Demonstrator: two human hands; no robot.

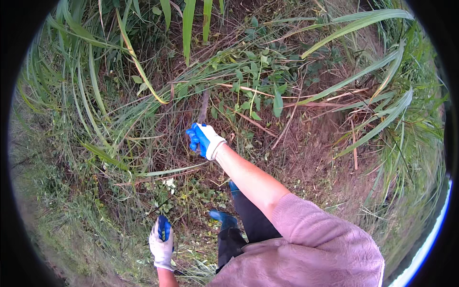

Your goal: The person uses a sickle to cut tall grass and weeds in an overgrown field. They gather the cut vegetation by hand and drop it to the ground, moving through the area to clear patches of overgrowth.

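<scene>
My right hand (202, 140), in a white knit glove with a blue-coated palm, is closed around a hand tool. From the fist, the tool's narrow dark blade (204, 106) points away from me into cut grass and stems; its grip is hidden by my fingers. Low in the view, my left hand (162, 242) wears a matching glove and hangs over the weeds with its fingers curled. Whether anything lies inside those fingers cannot be seen. Long grass stalks (186, 86) lie bent across the ground beyond the blade, beside a leafy green vine (256, 71).
Tall broad-bladed grass (82, 71) rises at the left, and more long blades (380, 104) arch in from the right. Brown soil with dry litter (315, 143) shows right of my forearm. My blue boots (224, 218) stand among low weeds (193, 201).
</scene>
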